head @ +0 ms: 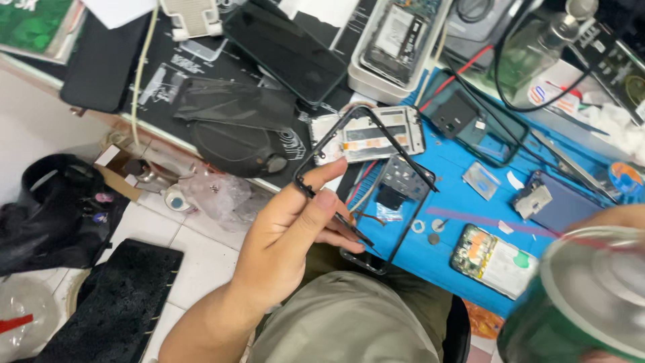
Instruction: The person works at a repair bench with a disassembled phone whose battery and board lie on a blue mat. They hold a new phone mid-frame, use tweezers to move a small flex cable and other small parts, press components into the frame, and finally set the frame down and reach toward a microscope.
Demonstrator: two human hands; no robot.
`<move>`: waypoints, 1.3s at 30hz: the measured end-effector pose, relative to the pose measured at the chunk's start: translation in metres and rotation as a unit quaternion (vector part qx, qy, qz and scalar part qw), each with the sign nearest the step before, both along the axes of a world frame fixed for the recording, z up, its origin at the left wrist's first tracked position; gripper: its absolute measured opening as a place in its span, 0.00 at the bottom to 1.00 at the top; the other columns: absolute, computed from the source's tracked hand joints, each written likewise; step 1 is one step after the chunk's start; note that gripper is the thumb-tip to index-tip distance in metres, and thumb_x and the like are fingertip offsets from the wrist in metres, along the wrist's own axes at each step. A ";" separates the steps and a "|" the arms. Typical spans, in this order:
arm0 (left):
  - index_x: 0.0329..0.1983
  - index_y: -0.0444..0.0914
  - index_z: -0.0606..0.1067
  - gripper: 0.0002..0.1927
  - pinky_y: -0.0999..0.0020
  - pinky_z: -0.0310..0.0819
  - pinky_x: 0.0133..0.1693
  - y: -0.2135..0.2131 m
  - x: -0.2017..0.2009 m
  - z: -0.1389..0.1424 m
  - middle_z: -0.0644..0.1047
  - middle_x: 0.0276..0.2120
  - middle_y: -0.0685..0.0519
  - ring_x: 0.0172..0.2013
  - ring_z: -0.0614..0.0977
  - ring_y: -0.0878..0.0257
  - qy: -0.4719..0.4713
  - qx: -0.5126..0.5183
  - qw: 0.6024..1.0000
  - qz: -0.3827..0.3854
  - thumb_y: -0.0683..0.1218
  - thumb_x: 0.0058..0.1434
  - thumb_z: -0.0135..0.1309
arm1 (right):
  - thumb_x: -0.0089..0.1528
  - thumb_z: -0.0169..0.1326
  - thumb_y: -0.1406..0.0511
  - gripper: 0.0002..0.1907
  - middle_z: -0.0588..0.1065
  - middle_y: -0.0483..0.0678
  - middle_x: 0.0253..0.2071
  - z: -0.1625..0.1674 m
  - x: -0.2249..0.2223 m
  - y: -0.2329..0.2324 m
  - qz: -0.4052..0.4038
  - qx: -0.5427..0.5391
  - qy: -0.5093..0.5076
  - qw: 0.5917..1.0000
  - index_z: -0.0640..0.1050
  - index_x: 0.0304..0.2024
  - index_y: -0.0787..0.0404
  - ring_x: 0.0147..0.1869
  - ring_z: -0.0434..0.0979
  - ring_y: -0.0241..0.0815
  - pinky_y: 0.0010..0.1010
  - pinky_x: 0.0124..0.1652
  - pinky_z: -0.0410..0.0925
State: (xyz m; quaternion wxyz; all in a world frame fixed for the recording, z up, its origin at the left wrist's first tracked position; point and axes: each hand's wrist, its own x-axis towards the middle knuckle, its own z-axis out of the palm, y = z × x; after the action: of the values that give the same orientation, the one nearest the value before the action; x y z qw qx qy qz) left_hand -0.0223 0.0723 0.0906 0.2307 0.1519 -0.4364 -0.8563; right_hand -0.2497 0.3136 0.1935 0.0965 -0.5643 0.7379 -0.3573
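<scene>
Left hand (289,235) holds a thin black phone frame (366,185) up over the lap, near edge of the desk (463,202). Grip: thumb and fingers pressed together on the frame's near-left rail, pinching it; the frame tilts away to the far right, its far corner over an opened phone body (373,138) lying on the black mat (201,74).

Right hand (621,218) is at the near right, mostly out of view behind a blurred green can with a silver top (584,296). It seems wrapped around the can, but the fingers don't show, so can't tell the grip for sure.

On the blue mat: a phone board with a white battery (497,261), small round washers (426,228), a purple back cover (554,202), a dark cover with a camera cutout (470,121).

Step in hand, my read: frame is stripped and held out for inspection or cleaning, can being brought in. Next move calls for a steady pinch on the rail, the frame is thin and will flex, and keeping the can clear of the open boards below.
</scene>
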 end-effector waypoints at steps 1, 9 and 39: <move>0.72 0.32 0.65 0.25 0.62 0.85 0.41 0.002 -0.005 0.003 0.79 0.38 0.45 0.37 0.84 0.57 -0.011 0.006 1.000 -0.025 0.47 0.74 0.43 | 0.52 0.67 0.51 0.37 0.75 0.56 0.52 -0.002 0.005 0.010 0.010 0.023 0.001 1.000 0.68 0.57 0.61 0.52 0.80 0.49 0.34 0.50 0.76; 0.71 0.33 0.67 0.26 0.63 0.85 0.39 0.026 -0.026 0.009 0.78 0.37 0.45 0.35 0.84 0.58 -0.061 0.057 0.989 -0.121 0.48 0.73 0.46 | 0.54 0.64 0.52 0.33 0.77 0.57 0.50 -0.011 0.037 0.003 -0.003 0.022 0.045 0.999 0.71 0.56 0.59 0.53 0.83 0.48 0.34 0.50 0.75; 0.72 0.32 0.66 0.26 0.62 0.85 0.43 0.022 -0.022 -0.001 0.78 0.39 0.44 0.39 0.83 0.58 -0.033 0.063 0.992 -0.103 0.47 0.74 0.46 | 0.50 0.69 0.52 0.38 0.77 0.58 0.49 -0.012 0.018 -0.009 0.056 0.045 0.060 0.996 0.69 0.57 0.60 0.51 0.84 0.47 0.33 0.48 0.76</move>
State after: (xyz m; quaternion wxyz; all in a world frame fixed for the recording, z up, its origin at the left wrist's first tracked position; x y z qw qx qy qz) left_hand -0.0441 0.0944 0.0896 0.1169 0.1483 -0.4022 -0.8958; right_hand -0.2316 0.3043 0.1813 0.0971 -0.6204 0.7250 -0.2828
